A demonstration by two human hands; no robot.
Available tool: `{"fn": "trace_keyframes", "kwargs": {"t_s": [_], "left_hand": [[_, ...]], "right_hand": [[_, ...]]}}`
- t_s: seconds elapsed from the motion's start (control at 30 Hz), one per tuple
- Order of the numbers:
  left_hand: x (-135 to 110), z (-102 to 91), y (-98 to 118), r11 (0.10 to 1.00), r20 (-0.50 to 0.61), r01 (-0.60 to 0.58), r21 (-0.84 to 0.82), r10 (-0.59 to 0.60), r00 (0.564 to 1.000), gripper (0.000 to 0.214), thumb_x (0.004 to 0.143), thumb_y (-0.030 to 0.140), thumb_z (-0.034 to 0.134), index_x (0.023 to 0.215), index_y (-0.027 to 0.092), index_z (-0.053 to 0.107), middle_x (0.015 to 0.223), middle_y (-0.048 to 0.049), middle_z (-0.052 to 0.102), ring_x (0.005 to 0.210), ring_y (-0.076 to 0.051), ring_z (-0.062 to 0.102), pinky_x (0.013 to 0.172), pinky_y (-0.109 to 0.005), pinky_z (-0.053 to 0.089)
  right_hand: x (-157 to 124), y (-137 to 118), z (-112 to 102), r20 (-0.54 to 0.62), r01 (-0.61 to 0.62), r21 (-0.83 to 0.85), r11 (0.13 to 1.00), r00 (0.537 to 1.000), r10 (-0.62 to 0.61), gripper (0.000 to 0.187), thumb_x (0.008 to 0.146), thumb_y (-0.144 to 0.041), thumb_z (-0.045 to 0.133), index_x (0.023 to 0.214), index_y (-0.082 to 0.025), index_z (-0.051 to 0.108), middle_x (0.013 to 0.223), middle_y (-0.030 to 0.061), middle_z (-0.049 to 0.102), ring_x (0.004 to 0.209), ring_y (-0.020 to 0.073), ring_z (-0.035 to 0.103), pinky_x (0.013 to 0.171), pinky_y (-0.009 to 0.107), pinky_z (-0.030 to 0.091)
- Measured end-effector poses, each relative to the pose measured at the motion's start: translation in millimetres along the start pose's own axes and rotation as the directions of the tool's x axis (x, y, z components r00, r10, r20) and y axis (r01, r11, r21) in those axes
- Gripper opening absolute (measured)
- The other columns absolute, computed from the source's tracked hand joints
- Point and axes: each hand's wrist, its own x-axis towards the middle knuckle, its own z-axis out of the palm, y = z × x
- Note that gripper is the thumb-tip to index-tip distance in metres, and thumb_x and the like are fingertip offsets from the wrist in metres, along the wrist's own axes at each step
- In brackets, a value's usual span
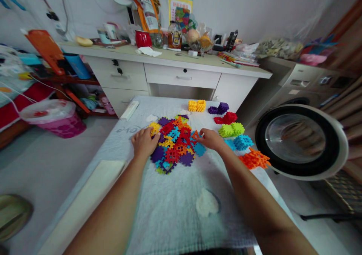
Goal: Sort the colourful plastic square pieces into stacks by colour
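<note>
A mixed pile of interlocking plastic building pieces [172, 155], with notched edges, lies in the middle of the cloth-covered table [169, 206]. At the pile's left edge rests my left hand [144, 142], fingers apart, close to a yellow piece [154, 127]. On the other side, my right hand [210, 139] has its fingertips closed at an orange piece [195, 135]; a blue piece [199, 149] lies just below them. Sorted stacks line the right side: yellow [197, 105], purple [219, 108], red [227, 118], green [232, 129], blue [242, 142] and orange [255, 159].
A white box [129, 110] sits at the table's far left corner. Beyond stands a white desk [181, 74] crowded with jars and packets. To the right, a washing machine's round door [301, 142] hangs open beside the table. A pink bin [56, 119] stands at left.
</note>
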Motion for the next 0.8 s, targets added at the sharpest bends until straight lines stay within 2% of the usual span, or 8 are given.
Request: {"fn": "trace_keyframes", "kwargs": {"t_s": [0.13, 0.3, 0.4, 0.5, 0.6, 0.7, 0.8], "left_hand": [[-0.2, -0.9, 0.7, 1.0, -0.001, 0.003, -0.008, -0.003, 1.0, 0.046, 0.092, 0.05, 0.045, 0.127, 0.024, 0.06, 0.127, -0.0124, 0.065, 0.124, -0.032, 0.053, 0.106, -0.047, 0.036], [-0.2, -1.4, 0.9, 1.0, 0.007, -0.002, -0.004, 0.002, 1.0, 0.048, 0.093, 0.05, 0.043, 0.129, 0.023, 0.06, 0.129, -0.013, 0.064, 0.125, -0.033, 0.053, 0.106, -0.048, 0.036], [-0.1, -1.0, 0.7, 1.0, 0.006, -0.001, 0.002, 0.001, 1.0, 0.049, 0.093, 0.051, 0.044, 0.13, 0.023, 0.059, 0.129, -0.0133, 0.063, 0.125, -0.033, 0.053, 0.106, -0.048, 0.035], [-0.1, -0.6, 0.6, 1.0, 0.007, -0.002, 0.001, 0.002, 1.0, 0.049, 0.092, 0.051, 0.044, 0.129, 0.023, 0.06, 0.129, -0.0137, 0.063, 0.126, -0.033, 0.053, 0.107, -0.048, 0.035], [0.0, -0.5, 0.5, 1.0, 0.008, -0.001, 0.004, 0.001, 1.0, 0.049, 0.093, 0.051, 0.043, 0.129, 0.023, 0.06, 0.129, -0.0136, 0.063, 0.125, -0.033, 0.053, 0.106, -0.048, 0.035], [0.1, -0.4, 0.2, 1.0, 0.008, 0.0, 0.005, 0.0, 1.0, 0.049, 0.093, 0.051, 0.043, 0.129, 0.023, 0.06, 0.129, -0.0133, 0.063, 0.125, -0.033, 0.053, 0.106, -0.048, 0.036], [0.1, -0.3, 0.1, 1.0, 0.011, -0.001, 0.006, 0.0, 1.0, 0.049, 0.093, 0.051, 0.043, 0.129, 0.023, 0.06, 0.129, -0.013, 0.064, 0.125, -0.033, 0.053, 0.106, -0.048, 0.035]], "right_hand": [[-6.2, -10.2, 16.6, -0.104, -0.106, 0.095, 0.99, 0.988, 0.115, 0.026, 0.093, -0.039, 0.062, 0.109, -0.02, 0.066, 0.095, 0.0091, 0.076, 0.087, 0.0219, 0.069, 0.066, 0.028, 0.041], [-8.2, -9.1, 15.7, -0.156, -0.119, 0.218, 0.969, 0.976, 0.155, 0.023, 0.087, -0.031, 0.066, 0.108, -0.021, 0.064, 0.087, 0.0044, 0.075, 0.077, 0.0187, 0.066, 0.062, 0.026, 0.039], [-14.1, -2.5, 11.5, -0.213, -0.129, 0.174, 0.976, 0.963, 0.165, 0.016, 0.086, -0.021, 0.063, 0.102, -0.021, 0.066, 0.092, 0.006, 0.074, 0.081, 0.0196, 0.065, 0.065, 0.026, 0.04], [-22.5, 4.3, 11.5, -0.259, -0.143, 0.058, 0.988, 0.954, 0.153, 0.018, 0.086, -0.016, 0.059, 0.101, -0.02, 0.067, 0.102, 0.0106, 0.073, 0.089, 0.0218, 0.065, 0.07, 0.028, 0.041], [-29.4, 9.3, 14.0, -0.203, -0.137, 0.01, 0.991, 0.97, 0.136, 0.017, 0.087, -0.023, 0.063, 0.103, -0.018, 0.068, 0.101, 0.0118, 0.072, 0.089, 0.0222, 0.065, 0.07, 0.028, 0.04], [-32.7, 13.3, 14.6, -0.14, -0.106, 0.094, 0.99, 0.983, 0.119, 0.019, 0.088, -0.031, 0.065, 0.1, -0.017, 0.069, 0.095, 0.0088, 0.073, 0.083, 0.019, 0.063, 0.069, 0.027, 0.039], [-33.5, 16.6, 14.1, -0.117, -0.06, 0.176, 0.983, 0.99, 0.082, 0.013, 0.088, -0.024, 0.063, 0.095, -0.016, 0.07, 0.091, 0.0063, 0.073, 0.08, 0.0161, 0.061, 0.068, 0.025, 0.038]]}}
